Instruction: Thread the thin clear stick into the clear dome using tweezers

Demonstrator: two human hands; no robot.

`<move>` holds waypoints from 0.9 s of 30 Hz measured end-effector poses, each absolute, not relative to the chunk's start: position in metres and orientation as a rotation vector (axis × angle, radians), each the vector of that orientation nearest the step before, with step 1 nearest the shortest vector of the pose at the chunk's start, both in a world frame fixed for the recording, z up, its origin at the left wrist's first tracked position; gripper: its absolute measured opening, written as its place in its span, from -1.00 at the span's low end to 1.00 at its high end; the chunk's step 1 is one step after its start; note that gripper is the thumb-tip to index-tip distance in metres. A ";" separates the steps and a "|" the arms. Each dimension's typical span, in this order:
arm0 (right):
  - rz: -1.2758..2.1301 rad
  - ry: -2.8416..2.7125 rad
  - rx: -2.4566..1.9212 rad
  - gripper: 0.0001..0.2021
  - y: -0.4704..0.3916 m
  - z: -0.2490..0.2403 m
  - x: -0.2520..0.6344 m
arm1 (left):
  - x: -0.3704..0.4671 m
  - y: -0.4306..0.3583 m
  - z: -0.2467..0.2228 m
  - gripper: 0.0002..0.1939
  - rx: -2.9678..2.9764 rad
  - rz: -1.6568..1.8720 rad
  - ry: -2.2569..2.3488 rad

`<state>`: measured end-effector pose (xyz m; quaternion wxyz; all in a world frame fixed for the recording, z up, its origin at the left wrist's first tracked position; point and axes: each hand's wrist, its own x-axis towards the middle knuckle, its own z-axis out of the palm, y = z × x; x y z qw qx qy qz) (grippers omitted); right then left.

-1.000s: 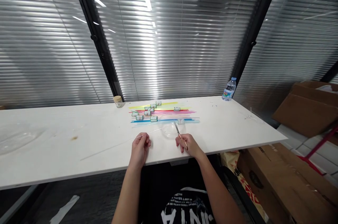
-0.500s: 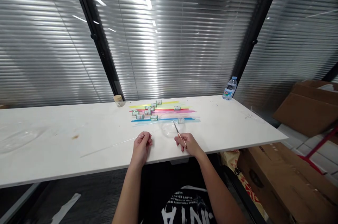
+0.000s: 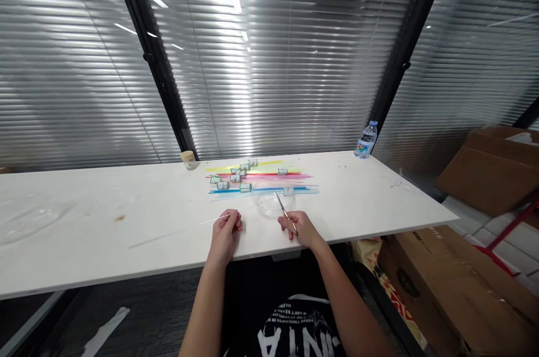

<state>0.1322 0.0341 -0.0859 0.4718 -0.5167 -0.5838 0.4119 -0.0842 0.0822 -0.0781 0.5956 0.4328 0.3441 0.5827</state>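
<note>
My left hand [image 3: 227, 228] is closed on a thin clear stick [image 3: 181, 230], which slants out to the left over the white table. In my right hand [image 3: 297, 228] is a pair of scissors [image 3: 281, 205], its blades pointing away from me and looking nearly closed. Beyond the scissors lies a clear plastic shape [image 3: 267, 205], perhaps a bowl or a balloon; I cannot tell which. Behind it are rows of thin coloured sticks [image 3: 223, 192] in blue, pink, red and yellow. Several small labelled rolls [image 3: 245, 187] sit on and around these sticks.
A lidded clear cup [image 3: 189, 160] stands at the table's back edge, and a water bottle [image 3: 366, 141] at the back right. Clear plastic [image 3: 33, 222] lies far left on the white table [image 3: 168, 267]. Cardboard boxes [image 3: 458, 284] are on the floor to the right.
</note>
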 end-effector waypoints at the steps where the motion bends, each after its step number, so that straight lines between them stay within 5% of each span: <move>1: 1.010 -1.430 -1.265 -0.59 0.034 -0.086 0.132 | -0.084 0.082 -0.078 -0.63 1.008 1.352 0.798; 27: 1.016 -1.431 -1.266 -0.58 0.036 -0.092 0.134 | -0.083 0.083 -0.079 -0.59 1.040 1.358 0.791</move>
